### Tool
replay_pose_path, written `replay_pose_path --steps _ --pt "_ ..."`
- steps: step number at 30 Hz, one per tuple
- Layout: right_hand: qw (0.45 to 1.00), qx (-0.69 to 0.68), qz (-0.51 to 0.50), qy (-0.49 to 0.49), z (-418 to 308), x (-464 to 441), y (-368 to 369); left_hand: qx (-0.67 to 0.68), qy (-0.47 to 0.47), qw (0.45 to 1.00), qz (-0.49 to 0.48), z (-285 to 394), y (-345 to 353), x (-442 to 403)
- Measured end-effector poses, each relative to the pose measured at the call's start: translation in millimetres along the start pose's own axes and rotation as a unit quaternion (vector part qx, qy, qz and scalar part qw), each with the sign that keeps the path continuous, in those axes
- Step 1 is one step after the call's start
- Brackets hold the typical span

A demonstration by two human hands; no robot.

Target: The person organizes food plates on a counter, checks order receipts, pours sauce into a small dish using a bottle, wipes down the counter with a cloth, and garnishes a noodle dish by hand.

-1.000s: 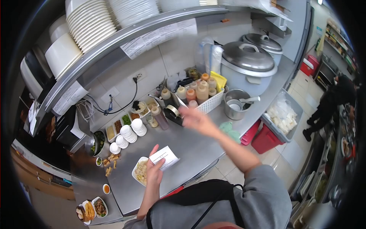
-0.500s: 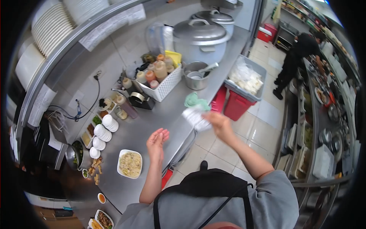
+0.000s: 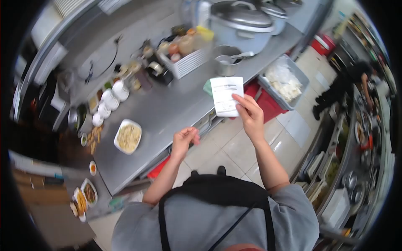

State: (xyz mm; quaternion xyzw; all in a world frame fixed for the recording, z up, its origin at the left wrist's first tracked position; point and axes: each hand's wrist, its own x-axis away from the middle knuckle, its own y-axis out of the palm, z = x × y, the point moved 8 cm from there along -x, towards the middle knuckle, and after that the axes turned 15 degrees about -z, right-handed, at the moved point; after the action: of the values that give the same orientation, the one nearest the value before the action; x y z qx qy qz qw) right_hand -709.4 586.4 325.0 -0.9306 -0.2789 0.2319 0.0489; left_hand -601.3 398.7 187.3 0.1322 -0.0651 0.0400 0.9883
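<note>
We clamp the slip (image 3: 225,97) between the thumb and fingers of our right hand (image 3: 252,117), partly hiding the green cloth (image 3: 207,87). Our left hand (image 3: 184,142) curls near the counter (image 3: 163,113); we cannot tell whether its fingertips meet.

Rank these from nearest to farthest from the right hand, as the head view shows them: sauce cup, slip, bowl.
From the right hand:
1. Slip: nearest, between its fingers.
2. Bowl: off to the left, on the counter.
3. Sauce cup: farthest, beyond the bowl, further left.
</note>
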Motion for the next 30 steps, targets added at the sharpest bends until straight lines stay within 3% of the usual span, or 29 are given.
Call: replay_pose_path --steps 2,7,15,20,24,28,30 --pt "0.997 -0.03 -0.07 0.015 12 -13 34 0.023 0.035 0.999 0.035 1 -11 24" --pt "0.949 -0.192 -0.25 -0.027 3 -35 170 -0.001 0.079 0.966 0.246 27 -69 132" --pt "0.809 -0.271 -0.514 -0.083 -101 58 396 -0.031 0.213 0.836 0.505 40 -106 353" --pt "0.743 -0.252 -0.572 -0.238 -192 149 496 0.042 0.289 0.776 0.559 26 -124 475" --pt "0.7 -0.305 -0.602 -0.235 -237 205 571 0.051 0.315 0.737 0.596 29 -129 572" --pt "0.632 -0.32 -0.663 -0.241 -279 260 637 0.008 0.283 0.67 0.687 26 -129 655" --pt "0.601 -0.321 -0.686 -0.256 -296 284 671 -0.005 0.265 0.608 0.748 22 -133 694"
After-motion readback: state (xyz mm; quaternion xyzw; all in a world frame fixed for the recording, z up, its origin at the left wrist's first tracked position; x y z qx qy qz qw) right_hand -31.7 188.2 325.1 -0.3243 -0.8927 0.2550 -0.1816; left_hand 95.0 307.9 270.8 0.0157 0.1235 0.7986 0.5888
